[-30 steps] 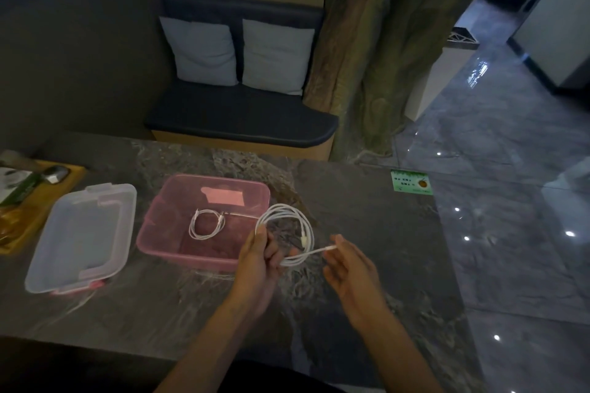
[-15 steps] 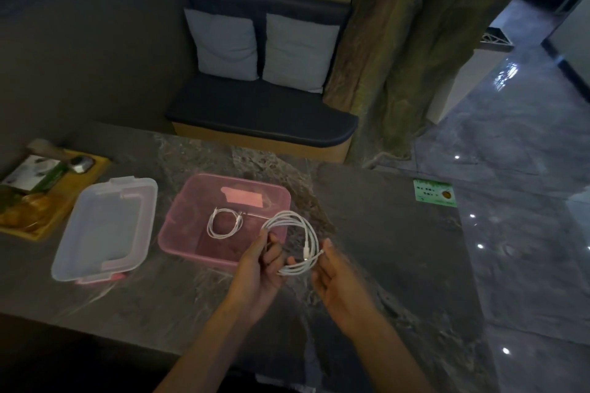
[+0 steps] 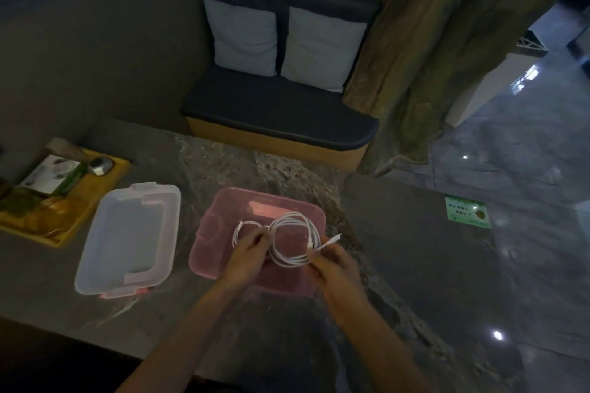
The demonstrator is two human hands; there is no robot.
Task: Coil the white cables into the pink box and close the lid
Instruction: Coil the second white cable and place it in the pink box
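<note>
White coiled cable (image 3: 292,241) hung over the pink box (image 3: 223,252) at centre frame, gripped by the left hand (image 3: 247,254) and right hand (image 3: 333,266). A smaller coil (image 3: 244,228) already lay inside. The lid (image 3: 127,236), lower left, remained off.

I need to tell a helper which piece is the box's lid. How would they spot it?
On the marble table, find the pink box under the hands. The lid lies just left of it, beside the yellow tray. It alone is clear, shallow and holds nothing.
</note>
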